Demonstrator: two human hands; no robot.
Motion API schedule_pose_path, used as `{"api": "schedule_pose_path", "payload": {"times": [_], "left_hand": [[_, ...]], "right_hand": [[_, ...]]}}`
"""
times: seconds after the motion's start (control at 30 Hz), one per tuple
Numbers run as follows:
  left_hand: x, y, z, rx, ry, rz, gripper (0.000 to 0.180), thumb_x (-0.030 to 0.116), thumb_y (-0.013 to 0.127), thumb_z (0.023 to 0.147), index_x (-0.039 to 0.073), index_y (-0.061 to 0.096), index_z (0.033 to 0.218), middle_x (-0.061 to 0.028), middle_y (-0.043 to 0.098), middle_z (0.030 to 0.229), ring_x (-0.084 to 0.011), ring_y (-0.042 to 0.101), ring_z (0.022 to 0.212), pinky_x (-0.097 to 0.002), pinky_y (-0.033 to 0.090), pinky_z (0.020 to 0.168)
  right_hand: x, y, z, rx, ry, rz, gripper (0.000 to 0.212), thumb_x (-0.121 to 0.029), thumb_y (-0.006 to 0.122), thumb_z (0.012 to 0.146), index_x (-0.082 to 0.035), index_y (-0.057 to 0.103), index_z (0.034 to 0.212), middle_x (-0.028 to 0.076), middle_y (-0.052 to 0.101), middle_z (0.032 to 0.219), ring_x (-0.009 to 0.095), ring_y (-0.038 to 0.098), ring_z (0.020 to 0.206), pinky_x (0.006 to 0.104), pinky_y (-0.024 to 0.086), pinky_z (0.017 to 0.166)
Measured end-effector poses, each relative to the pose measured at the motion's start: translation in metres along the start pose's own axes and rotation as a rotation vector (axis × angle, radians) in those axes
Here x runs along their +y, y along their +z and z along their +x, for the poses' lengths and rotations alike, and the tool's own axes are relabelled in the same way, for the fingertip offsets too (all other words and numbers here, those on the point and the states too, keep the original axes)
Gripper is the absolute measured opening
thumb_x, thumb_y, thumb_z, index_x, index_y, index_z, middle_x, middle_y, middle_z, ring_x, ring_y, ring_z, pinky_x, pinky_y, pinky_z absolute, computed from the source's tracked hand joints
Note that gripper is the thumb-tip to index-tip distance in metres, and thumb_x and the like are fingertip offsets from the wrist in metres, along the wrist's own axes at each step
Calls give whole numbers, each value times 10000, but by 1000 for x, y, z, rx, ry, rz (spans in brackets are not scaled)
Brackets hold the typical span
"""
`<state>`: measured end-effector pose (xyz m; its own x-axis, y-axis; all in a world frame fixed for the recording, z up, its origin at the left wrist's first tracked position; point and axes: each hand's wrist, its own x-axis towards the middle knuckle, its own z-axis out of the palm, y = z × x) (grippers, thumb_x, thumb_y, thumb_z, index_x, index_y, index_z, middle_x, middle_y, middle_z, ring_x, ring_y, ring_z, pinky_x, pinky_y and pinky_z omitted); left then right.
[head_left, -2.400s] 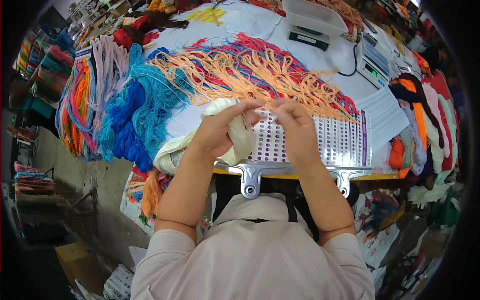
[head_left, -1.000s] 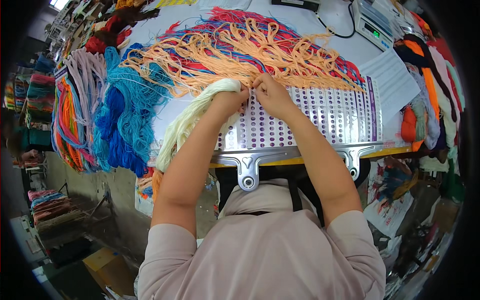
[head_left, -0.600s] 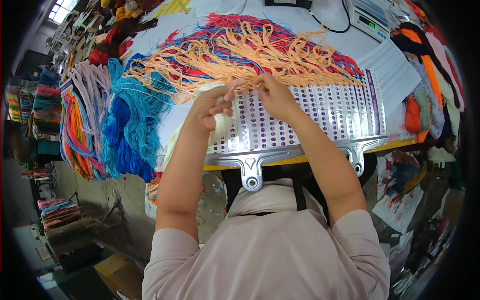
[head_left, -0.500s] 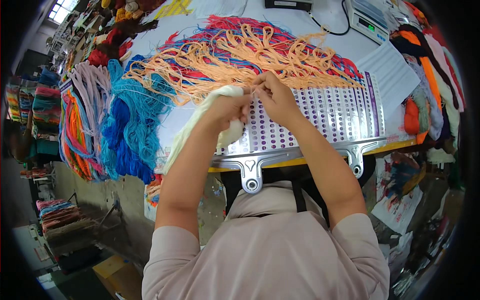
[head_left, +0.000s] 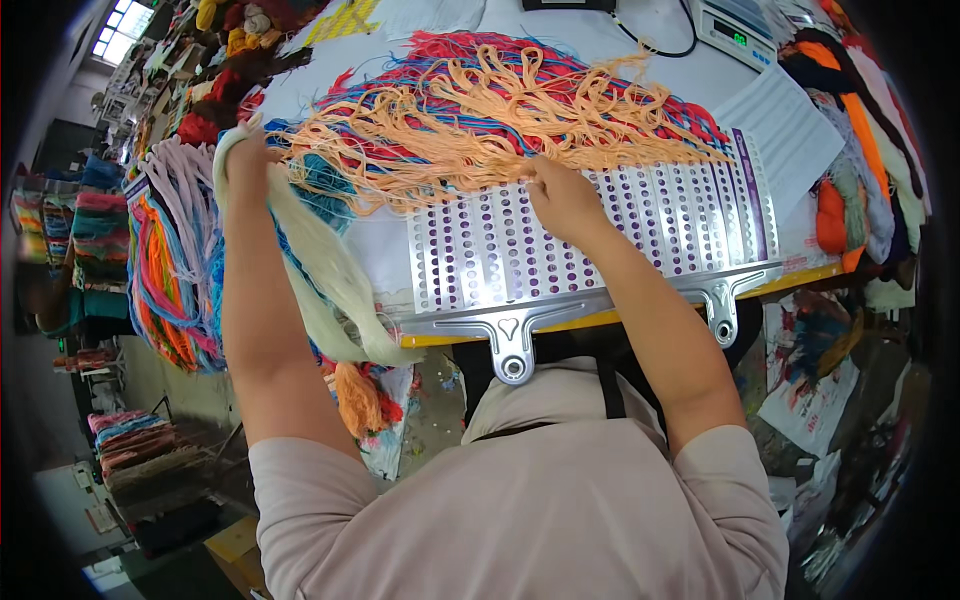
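Observation:
A skein of cream yarn (head_left: 325,255) loops over my left hand (head_left: 247,158), which is out at the left and appears closed on it. The skein hangs down over the table's front edge. My right hand (head_left: 565,200) is above a white card with rows of punched holes (head_left: 600,235), its fingertips pinched at the card's far edge; what they hold is too small to make out. Peach yarn strands (head_left: 450,150) hang from the card's far side and spread across red and blue yarn (head_left: 400,75). A wide metal clip (head_left: 505,325) grips the card's near edge.
Left of the card hang multicoloured yarn hanks (head_left: 165,250) and teal yarn (head_left: 325,195). A digital scale (head_left: 735,40) with a cable beside it stands at the back right. Paper sheets (head_left: 780,130) lie below it, with more yarn hanks (head_left: 860,150) at the far right.
My left hand has swung away to the left with the cream skein, which now hangs stretched out. My right hand has moved slightly right and down, staying at the card's far edge.

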<state>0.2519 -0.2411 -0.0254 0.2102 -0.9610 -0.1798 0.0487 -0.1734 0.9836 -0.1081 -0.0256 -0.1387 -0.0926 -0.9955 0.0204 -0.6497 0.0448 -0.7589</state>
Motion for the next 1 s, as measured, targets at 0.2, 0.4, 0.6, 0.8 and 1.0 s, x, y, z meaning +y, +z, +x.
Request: {"api": "schedule_pose_path", "payload": {"times": [0.2,0.4,0.6,0.8,1.0], "left_hand": [[-19,78,-113,-336,84,130,354,198,593,864,73,622,1195,-77,643,1096,-114,558,650,-241,479,580],[-28,111,-205,-932,-248,-391,509,287,397,963,-21,412,1367,-138,469,1357,-251,490,1215,-373,381,1016],[-24,112,-219,-1022,-290,-384,514,279,360,977,-33,376,1385,-138,430,1411,-245,469,1248,-384,351,1056],[-25,108,-219,-1010,-306,-408,500,278,376,976,-42,410,1359,-129,477,1367,-221,497,1214,-377,400,1012],[-29,103,-210,-802,-299,-429,369,222,437,961,-42,570,1182,-105,632,1128,-145,638,852,-309,481,838]], "right_hand": [[-39,-1,-17,179,-121,279,196,-143,621,870,-33,622,1032,70,624,866,136,585,764,275,464,684],[-114,-17,-23,4,-171,900,176,-147,650,869,12,643,945,32,639,866,88,578,749,237,473,691],[-108,-22,-28,35,-146,968,119,-107,636,862,2,655,904,35,646,807,88,598,719,230,493,668],[-111,-24,-32,33,-68,1104,64,-49,638,824,10,662,821,30,648,754,79,589,629,215,476,588],[-97,-37,-35,272,-158,1131,76,-40,587,864,-5,627,918,81,645,946,136,600,922,264,480,836]]}}
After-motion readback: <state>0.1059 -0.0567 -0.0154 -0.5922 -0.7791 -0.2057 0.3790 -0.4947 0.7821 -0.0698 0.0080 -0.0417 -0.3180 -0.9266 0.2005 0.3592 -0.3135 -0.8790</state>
